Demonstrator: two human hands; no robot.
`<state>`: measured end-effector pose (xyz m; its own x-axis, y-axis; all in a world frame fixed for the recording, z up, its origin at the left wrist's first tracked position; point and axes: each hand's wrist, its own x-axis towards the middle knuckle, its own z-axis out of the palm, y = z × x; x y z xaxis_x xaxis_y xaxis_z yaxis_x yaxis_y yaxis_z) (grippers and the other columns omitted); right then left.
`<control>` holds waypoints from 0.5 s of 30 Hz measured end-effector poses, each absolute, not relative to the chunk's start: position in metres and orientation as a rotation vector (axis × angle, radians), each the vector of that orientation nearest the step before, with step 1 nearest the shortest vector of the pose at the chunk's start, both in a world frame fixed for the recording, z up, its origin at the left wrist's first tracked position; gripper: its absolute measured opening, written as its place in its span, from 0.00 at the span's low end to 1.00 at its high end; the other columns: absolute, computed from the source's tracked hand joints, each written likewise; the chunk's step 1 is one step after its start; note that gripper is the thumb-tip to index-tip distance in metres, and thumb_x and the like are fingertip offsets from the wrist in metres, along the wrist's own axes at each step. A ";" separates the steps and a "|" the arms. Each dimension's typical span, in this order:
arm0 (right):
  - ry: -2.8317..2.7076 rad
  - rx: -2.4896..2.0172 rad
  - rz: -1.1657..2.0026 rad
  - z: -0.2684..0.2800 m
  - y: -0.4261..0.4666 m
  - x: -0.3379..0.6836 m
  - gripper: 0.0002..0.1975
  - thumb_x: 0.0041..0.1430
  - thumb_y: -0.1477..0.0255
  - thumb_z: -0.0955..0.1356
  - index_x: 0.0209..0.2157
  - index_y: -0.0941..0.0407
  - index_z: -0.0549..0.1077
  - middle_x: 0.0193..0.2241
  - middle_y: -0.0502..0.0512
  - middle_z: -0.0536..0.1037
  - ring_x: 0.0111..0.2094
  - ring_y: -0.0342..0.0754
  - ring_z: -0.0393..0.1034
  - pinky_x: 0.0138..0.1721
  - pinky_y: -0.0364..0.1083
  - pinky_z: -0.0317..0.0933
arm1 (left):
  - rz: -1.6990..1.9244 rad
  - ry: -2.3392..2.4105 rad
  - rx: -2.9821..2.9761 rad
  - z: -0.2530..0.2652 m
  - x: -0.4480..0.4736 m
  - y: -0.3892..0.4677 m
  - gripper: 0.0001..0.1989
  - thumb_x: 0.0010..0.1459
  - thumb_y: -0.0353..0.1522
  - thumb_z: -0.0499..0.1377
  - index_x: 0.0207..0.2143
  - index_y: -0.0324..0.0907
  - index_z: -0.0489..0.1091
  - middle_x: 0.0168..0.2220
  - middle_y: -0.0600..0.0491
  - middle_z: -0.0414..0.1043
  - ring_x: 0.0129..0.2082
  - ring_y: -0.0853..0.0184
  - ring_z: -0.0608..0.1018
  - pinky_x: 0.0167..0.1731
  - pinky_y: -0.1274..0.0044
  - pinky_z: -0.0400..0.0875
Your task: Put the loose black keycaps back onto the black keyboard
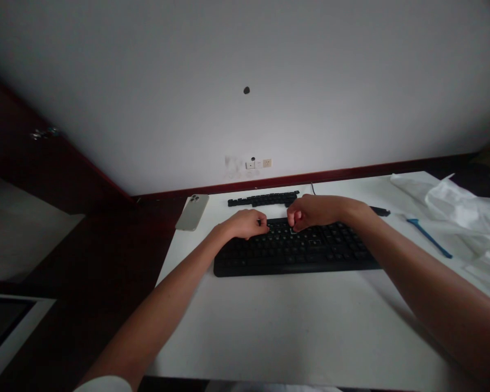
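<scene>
- Smooth white worktop, backed by a grey wall; crumpled white sheeting spread at right.
- Black rectangular keyboard, laid centrally.
- Left hand, right hand: fingers curled narrowly over it; whether anything is gripped cannot be told.

The left hand reached over the far edge of a black keyboard, its fingers bent. The right hand curled low over the keys farther right; whether either hand gripped something was too small to tell. The keyboard lay on a white bench. Beyond it, near the bench's far edge, sat a band of black keys. A phone lay at the far left, a blue tool at right beside a crumpled white sheet.
</scene>
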<state>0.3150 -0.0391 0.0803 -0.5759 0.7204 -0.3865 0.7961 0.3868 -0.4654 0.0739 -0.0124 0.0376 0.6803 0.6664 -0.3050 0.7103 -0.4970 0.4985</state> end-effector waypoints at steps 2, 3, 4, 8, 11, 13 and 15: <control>2.554 1.380 -0.968 0.076 -0.037 0.315 0.08 0.53 0.68 0.71 0.36 0.53 0.80 0.31 0.51 0.82 0.34 0.50 0.76 0.35 0.45 0.62 | -0.091 1.054 2.286 0.038 0.074 -0.013 0.14 0.60 0.44 0.58 0.32 0.43 0.73 0.19 0.59 0.70 0.18 0.70 0.72 0.28 0.77 0.62; 2.565 1.370 -0.975 0.073 -0.036 0.315 0.08 0.53 0.69 0.71 0.36 0.53 0.81 0.31 0.51 0.82 0.34 0.50 0.76 0.35 0.45 0.62 | -0.089 1.054 2.287 0.038 0.074 -0.013 0.14 0.60 0.44 0.58 0.32 0.43 0.73 0.18 0.59 0.70 0.18 0.70 0.72 0.28 0.77 0.62; 2.568 1.360 -0.978 0.070 -0.035 0.315 0.08 0.53 0.70 0.71 0.36 0.53 0.81 0.31 0.51 0.82 0.34 0.49 0.76 0.35 0.44 0.62 | -0.087 1.053 2.288 0.038 0.074 -0.013 0.14 0.60 0.44 0.58 0.32 0.44 0.73 0.18 0.59 0.70 0.18 0.70 0.72 0.28 0.77 0.61; 2.563 1.370 -0.938 0.063 -0.034 0.313 0.08 0.50 0.75 0.71 0.34 0.54 0.81 0.30 0.51 0.83 0.34 0.49 0.76 0.35 0.45 0.62 | -0.092 1.070 2.289 0.037 0.075 -0.013 0.13 0.60 0.43 0.58 0.32 0.43 0.73 0.16 0.59 0.68 0.18 0.69 0.72 0.28 0.77 0.61; 2.570 1.381 -0.917 0.062 -0.034 0.313 0.07 0.49 0.75 0.72 0.33 0.55 0.81 0.29 0.51 0.82 0.33 0.50 0.76 0.35 0.45 0.62 | -0.091 1.078 2.291 0.038 0.076 -0.012 0.13 0.59 0.43 0.59 0.32 0.43 0.74 0.15 0.59 0.67 0.18 0.69 0.72 0.27 0.77 0.61; 2.574 1.385 -0.929 0.065 -0.034 0.314 0.07 0.48 0.74 0.72 0.32 0.55 0.81 0.29 0.51 0.82 0.33 0.50 0.76 0.36 0.46 0.63 | -0.092 1.080 2.291 0.038 0.076 -0.012 0.13 0.59 0.44 0.59 0.32 0.43 0.74 0.15 0.60 0.66 0.18 0.69 0.72 0.28 0.77 0.61; 2.558 1.389 -0.965 0.069 -0.035 0.316 0.07 0.48 0.74 0.73 0.32 0.55 0.81 0.29 0.51 0.83 0.34 0.51 0.77 0.37 0.46 0.64 | -0.099 1.088 2.289 0.039 0.076 -0.013 0.13 0.59 0.43 0.59 0.32 0.44 0.74 0.15 0.60 0.66 0.18 0.69 0.72 0.28 0.77 0.61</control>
